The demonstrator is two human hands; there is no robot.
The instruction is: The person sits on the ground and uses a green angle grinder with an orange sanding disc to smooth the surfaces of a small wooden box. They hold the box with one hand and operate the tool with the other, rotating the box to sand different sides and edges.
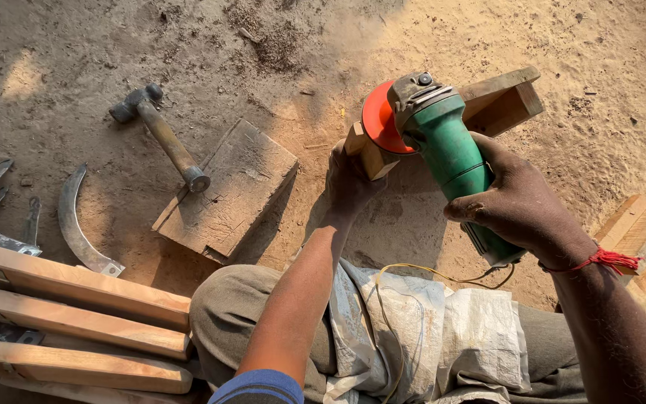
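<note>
The grinder (pixel 454 161) has a green body, a grey metal head and an orange-red disc (pixel 380 120). The right hand (pixel 521 202) grips its body from above, head pointing away from the person, disc on edge to the left. The wood piece (pixel 366 150) is a short pale block, held from below by the left hand (pixel 351 179) and tilted up; its upper end touches the disc's face.

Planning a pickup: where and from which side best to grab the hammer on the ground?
Grip the hammer mid-handle, coming from above. It lies flat in the dirt, with the head at the upper left and the handle's butt resting against the wooden block. The middle of the handle is bare, with open sand on both sides for fingers to close.
</note>
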